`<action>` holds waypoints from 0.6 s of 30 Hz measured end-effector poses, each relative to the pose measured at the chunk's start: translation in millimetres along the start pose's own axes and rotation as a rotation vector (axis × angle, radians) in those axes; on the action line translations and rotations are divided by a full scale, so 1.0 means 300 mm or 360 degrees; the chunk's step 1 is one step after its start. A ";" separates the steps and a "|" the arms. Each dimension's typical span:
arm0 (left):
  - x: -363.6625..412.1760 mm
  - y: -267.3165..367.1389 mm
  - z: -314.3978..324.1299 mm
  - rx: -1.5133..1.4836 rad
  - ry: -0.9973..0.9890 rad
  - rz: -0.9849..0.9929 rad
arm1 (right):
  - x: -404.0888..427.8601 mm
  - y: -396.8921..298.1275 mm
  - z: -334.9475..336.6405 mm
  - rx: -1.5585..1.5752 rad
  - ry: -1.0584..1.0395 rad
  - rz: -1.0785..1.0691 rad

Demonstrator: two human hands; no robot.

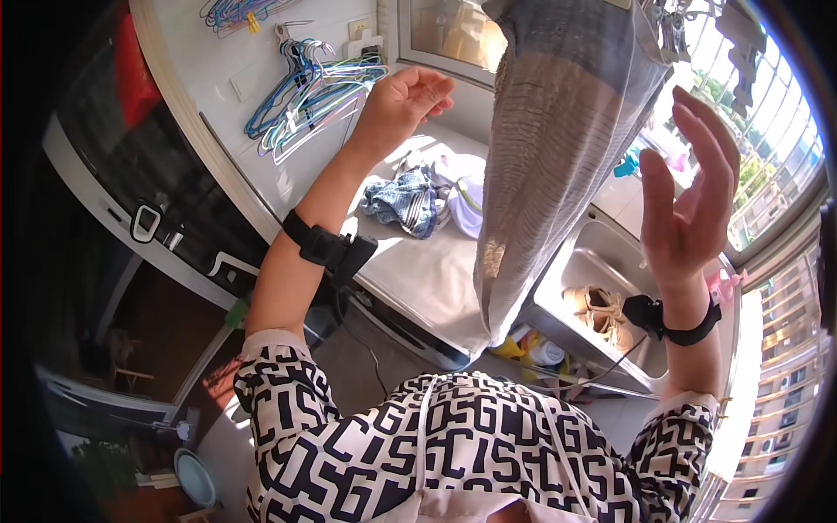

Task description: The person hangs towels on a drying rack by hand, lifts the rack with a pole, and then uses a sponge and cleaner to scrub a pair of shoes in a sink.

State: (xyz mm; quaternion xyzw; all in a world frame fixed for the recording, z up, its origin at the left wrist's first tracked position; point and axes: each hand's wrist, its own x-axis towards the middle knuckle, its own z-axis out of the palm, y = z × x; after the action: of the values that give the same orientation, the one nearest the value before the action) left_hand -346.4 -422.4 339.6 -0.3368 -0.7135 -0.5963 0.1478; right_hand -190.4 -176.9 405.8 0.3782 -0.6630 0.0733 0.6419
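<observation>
A long grey, ribbed cloth (549, 150) hangs from above, between my two hands, its lower end in front of my chest. Left of it my left hand (409, 104) is raised, fingers curled together; nothing shows between them. My right hand (693, 196) is up on the right of the cloth, thumb and fingers apart, holding nothing. Metal clips (673, 39) hang at the top right, near the cloth's upper edge. How the cloth is held at the top cannot be fully seen. Crumpled clothes (418, 196), blue patterned and white, lie behind it on a light-coloured top (418, 268).
Several wire hangers (314, 98) hang on the left wall. A metal sink (644, 261) at the right holds tan shoes (598, 307). Barred windows (758, 118) border the right. A dark door (163, 170) stands left. A cable (373, 353) runs near my body.
</observation>
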 end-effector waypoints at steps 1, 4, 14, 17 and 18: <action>-0.040 -0.187 -0.050 0.0194 0.0054 -0.0123 | -0.050 -0.073 0.009 0.0194 -0.0060 0.0122; -0.139 -0.444 -0.027 0.1340 -0.0280 -0.0402 | -0.137 -0.157 -0.030 0.0389 -0.0581 -0.0099; -0.253 -0.719 0.008 0.1374 -0.0690 -0.0654 | -0.250 -0.291 -0.001 0.0925 -0.1320 0.0077; -0.204 -0.671 -0.085 0.0615 -0.0211 -0.0645 | -0.239 -0.285 -0.002 0.1067 -0.1313 0.0200; -0.186 -0.647 -0.146 0.0453 -0.0038 -0.0481 | -0.224 -0.286 0.001 0.1077 -0.1299 0.0196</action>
State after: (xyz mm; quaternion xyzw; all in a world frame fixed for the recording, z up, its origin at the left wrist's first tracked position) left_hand -441.5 -493.0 170.5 -0.2085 -0.8348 -0.5007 0.0944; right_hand -147.0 -210.1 311.3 0.5221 -0.8192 0.1674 0.1685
